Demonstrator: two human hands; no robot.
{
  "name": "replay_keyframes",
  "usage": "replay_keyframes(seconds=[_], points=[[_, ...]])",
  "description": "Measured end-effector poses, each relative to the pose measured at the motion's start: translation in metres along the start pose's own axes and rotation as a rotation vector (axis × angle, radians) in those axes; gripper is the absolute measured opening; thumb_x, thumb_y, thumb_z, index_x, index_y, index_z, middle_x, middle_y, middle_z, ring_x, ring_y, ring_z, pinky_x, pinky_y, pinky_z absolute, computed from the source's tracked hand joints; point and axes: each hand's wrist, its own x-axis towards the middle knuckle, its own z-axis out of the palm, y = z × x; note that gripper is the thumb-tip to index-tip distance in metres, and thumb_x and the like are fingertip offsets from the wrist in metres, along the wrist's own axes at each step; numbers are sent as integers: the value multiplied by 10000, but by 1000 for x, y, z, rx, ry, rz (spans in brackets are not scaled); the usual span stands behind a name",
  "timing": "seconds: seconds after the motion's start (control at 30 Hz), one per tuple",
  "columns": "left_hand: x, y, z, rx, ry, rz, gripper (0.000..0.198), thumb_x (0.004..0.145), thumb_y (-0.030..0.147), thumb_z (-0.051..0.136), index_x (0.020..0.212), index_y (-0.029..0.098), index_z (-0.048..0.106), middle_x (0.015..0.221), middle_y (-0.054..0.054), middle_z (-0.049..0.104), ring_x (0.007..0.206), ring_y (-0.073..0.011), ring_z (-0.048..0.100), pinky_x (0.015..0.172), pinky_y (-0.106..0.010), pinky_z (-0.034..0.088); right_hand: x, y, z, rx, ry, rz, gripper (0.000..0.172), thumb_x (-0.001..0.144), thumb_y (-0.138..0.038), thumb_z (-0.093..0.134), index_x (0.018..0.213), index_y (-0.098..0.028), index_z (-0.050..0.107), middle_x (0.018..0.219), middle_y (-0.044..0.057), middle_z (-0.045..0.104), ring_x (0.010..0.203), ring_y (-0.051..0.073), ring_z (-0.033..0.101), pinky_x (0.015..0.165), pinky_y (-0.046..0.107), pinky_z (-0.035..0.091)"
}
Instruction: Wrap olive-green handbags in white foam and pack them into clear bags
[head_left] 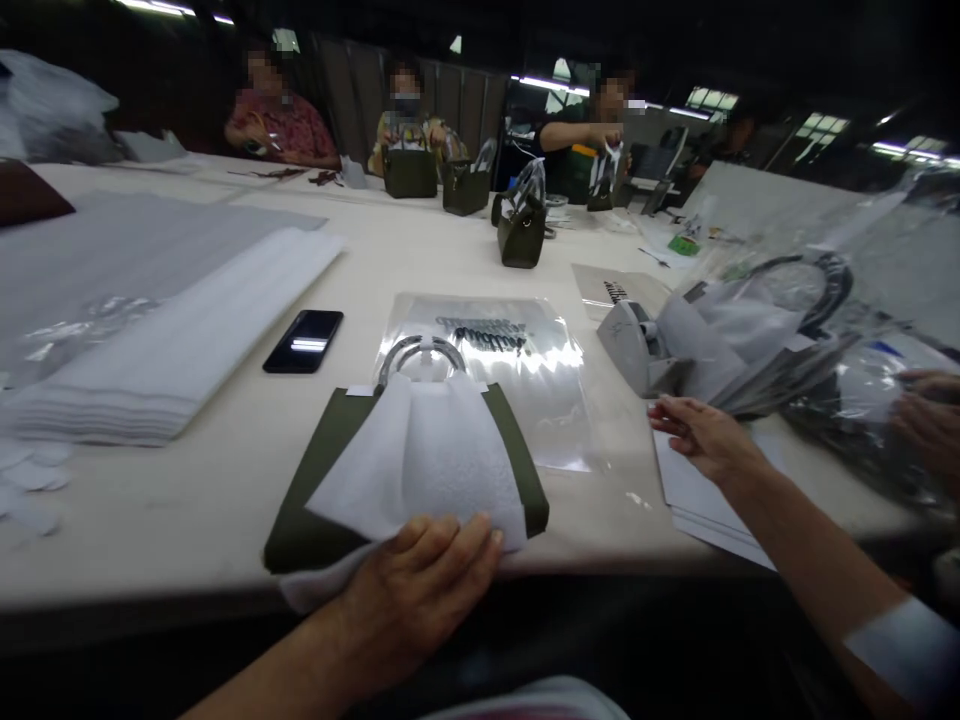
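A dark green handbag lies flat near the table's front edge, its curved handle pointing away from me. A white foam sheet is draped over its front. My left hand presses down on the lower edge of that sheet and bag, fingers together and lying flat. My right hand hovers to the right, fingers loosely spread and holding nothing, just over a stack of white paper sheets and close to a pile of grey bags wrapped in plastic.
A clear printed plastic bag lies behind the handbag, a black phone to its left, a stack of white foam sheets further left. Another person's hand is at the right edge. Three people work with green bags across the table.
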Motion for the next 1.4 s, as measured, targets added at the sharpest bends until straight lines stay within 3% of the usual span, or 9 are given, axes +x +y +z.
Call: replay_keyframes(seconds=[0.07,0.17,0.27,0.43,0.7,0.9,1.17,1.3,1.4], points=[[0,0,-1,0,7,-7,351,854,68,364,1149,142,539,1174,-74,527,944,-172,490,859,-300,349,-53,-3,23,45,-180,32,234,677,-324,707,787,-151,594,719,29,620,513,70,542,336,133,248],[1,0,-1,2,42,-25,333,861,76,362,1134,142,541,1136,-75,523,924,-176,491,839,-310,361,-127,-1,56,171,-570,157,239,690,-353,700,805,-172,594,672,-4,615,446,49,523,334,129,222],[2,1,-1,-7,65,-22,313,875,99,353,1118,132,547,1060,-73,538,912,-181,490,819,-308,380,-168,7,81,251,-726,231,211,731,-348,667,799,-162,592,661,-6,622,431,40,526,340,122,212],[4,3,-2,-41,88,-40,305,865,98,365,1091,133,566,980,-69,558,871,-179,506,785,-299,412,-180,24,98,292,-702,228,204,760,-334,643,810,-144,587,670,6,632,432,34,523,345,118,230],[2,3,1,-60,153,-50,281,859,107,384,1046,149,591,973,-62,572,862,-181,505,783,-306,415,-185,27,111,282,-652,152,253,741,-358,653,781,-116,592,654,14,615,426,43,526,306,94,247],[1,2,6,3,58,-8,259,844,157,458,1069,191,581,1357,-2,398,883,-170,486,776,-305,382,-182,35,116,265,-600,164,283,748,-384,637,788,-108,596,647,13,601,433,44,516,306,95,283],[5,2,7,38,23,4,206,841,212,483,1014,221,593,1276,0,500,854,-177,489,748,-314,361,-192,38,115,360,-535,259,289,721,-350,669,848,-105,582,655,3,599,467,49,531,378,119,409],[6,2,5,21,3,0,171,843,206,494,978,225,597,1271,9,505,847,-169,494,735,-307,367,-207,41,117,475,-445,350,396,687,-327,699,965,-99,534,699,19,618,513,75,569,465,177,497],[7,2,2,-1,-19,-11,173,857,175,467,963,201,601,1256,-1,519,848,-165,490,740,-305,360,-212,44,119,491,-386,330,461,672,-339,710,988,-136,442,667,8,625,505,98,584,463,203,511]])
